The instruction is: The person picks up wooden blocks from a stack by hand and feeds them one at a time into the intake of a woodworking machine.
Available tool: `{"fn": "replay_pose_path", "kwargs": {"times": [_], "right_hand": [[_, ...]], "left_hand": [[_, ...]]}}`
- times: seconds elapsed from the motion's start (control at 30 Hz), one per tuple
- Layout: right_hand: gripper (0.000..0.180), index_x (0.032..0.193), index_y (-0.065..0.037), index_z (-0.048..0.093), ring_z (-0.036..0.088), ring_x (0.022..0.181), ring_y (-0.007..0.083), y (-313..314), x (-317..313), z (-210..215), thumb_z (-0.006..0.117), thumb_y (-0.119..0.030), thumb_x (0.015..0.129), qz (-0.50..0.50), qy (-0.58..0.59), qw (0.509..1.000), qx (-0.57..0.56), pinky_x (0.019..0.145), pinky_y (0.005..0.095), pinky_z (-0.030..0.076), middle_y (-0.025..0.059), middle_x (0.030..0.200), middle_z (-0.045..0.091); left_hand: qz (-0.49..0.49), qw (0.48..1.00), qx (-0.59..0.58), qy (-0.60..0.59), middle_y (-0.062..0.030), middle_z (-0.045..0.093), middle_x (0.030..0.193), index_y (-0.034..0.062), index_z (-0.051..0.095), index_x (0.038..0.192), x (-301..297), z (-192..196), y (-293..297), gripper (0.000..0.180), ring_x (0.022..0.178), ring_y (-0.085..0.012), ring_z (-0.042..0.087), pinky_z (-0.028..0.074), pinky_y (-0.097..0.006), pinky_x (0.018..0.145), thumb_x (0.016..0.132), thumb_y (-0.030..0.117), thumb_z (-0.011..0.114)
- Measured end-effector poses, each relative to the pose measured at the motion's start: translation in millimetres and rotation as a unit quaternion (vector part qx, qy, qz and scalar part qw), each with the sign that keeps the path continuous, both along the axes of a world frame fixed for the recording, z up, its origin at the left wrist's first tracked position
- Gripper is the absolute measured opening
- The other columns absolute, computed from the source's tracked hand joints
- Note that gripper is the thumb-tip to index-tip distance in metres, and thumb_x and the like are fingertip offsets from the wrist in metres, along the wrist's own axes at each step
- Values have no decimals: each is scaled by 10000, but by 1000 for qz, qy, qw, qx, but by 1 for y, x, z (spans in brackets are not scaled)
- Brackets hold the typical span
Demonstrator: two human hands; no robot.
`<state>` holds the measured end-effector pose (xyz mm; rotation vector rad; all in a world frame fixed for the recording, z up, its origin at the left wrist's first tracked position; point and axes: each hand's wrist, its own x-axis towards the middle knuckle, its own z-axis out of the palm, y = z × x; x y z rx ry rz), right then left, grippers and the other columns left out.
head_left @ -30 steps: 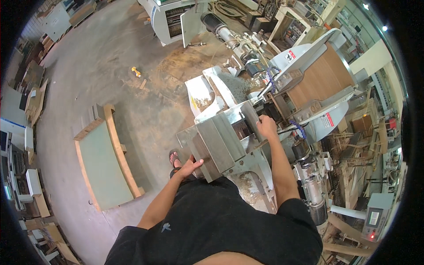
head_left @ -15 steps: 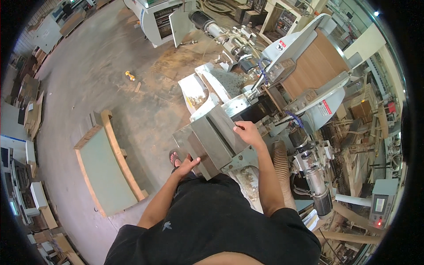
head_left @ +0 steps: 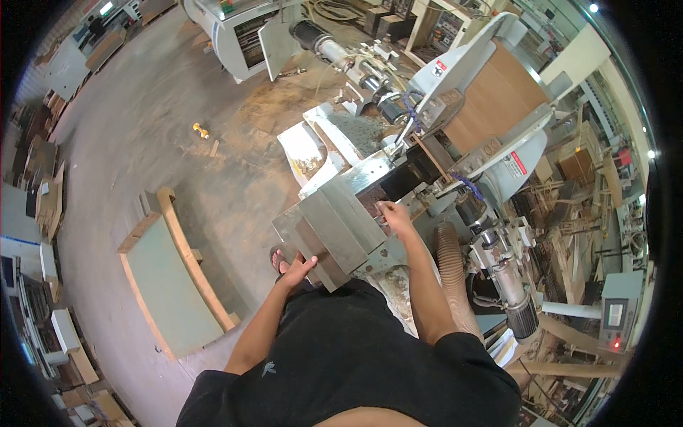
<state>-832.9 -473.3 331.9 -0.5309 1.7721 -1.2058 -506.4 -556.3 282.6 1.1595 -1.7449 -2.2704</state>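
A grey metal machine table (head_left: pixel 331 220) stands right in front of me, made of flat plates lying side by side, with a darker strip nearest my left. My left hand (head_left: pixel 299 270) grips its near left edge, thumb on top and the other fingers hidden below. Just past the table's right edge, my right hand (head_left: pixel 393 216) is closed, its fingertips down by the machine's dark inner parts. What those fingers hold, if anything, is hidden. Beyond them rises the machine's white frame (head_left: pixel 455 57), with a brown wood-grain panel (head_left: pixel 498 99) set between its sides.
Motor units (head_left: pixel 316 39) flank the machine, and a ribbed hose (head_left: pixel 449 267) runs by my right forearm. A control box (head_left: pixel 617 313) with a red light stands at right. A curved wooden frame with a pale green panel (head_left: pixel 171 285) lies on the floor at left.
My right hand has left the right plate's top and moved beyond its edge. That plate now sits further left, and the dark gap between the plates has closed. My left hand stays put.
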Motion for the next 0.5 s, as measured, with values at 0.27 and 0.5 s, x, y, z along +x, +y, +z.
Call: {"fn": "replay_pose_path", "kwargs": {"times": [0.27,0.5], "right_hand": [[336,1113,-43,633,604,829,134,16,12,-21,631,-257,853,6,-12,997,74,755,271,474,46,938,665],[344,1117,-11,620,595,823,119,20,12,-22,630,-227,850,-22,-44,997,54,749,261,465,39,937,659]], "left_hand": [[32,999,7,-31,-172,270,1456,-25,103,1441,-7,33,6,966,1339,-289,262,230,-359,1081,821,535,588],[25,998,5,-61,-162,312,1433,-24,121,1438,-8,37,5,945,1317,-284,295,239,-360,1072,827,525,589]]}}
